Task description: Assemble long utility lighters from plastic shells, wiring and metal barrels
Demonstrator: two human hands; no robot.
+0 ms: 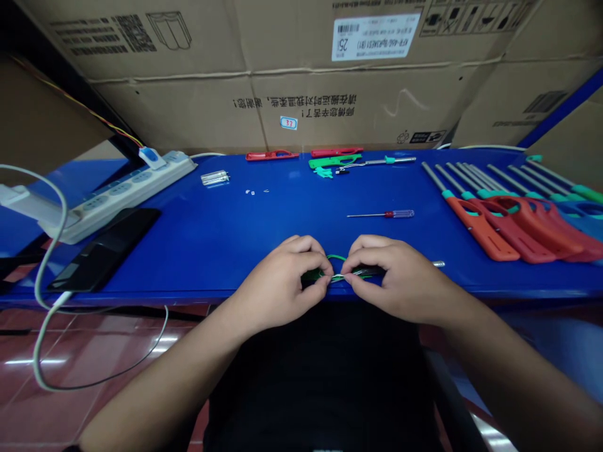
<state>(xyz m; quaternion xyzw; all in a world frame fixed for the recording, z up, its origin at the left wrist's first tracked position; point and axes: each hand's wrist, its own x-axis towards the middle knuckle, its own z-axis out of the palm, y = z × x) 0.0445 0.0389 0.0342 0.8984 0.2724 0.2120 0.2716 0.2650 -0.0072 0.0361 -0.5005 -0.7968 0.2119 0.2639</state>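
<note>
At the front edge of the blue table, my left hand [287, 282] has its thumb and fingertips pinched on thin white wires [337, 277]. Close by on the right, my right hand [400, 282] pinches the same wires, fingertips a short gap from the left ones. Beneath the fingers lies a green lighter casing [336, 257], mostly covered by both hands. The tip of a metal tube [438, 263] sticks out past my right hand. A screwdriver [399, 214] with a clear purple and red handle lies beyond the right hand.
Several assembled gas lighters [490, 232] lie in a row at right. Red casing halves [271, 156], a green casing half [330, 162] and a metal tube [389, 161] lie at the back. A power strip [127, 194] and black phone [106, 251] occupy the left; cardboard [188, 107] stands behind.
</note>
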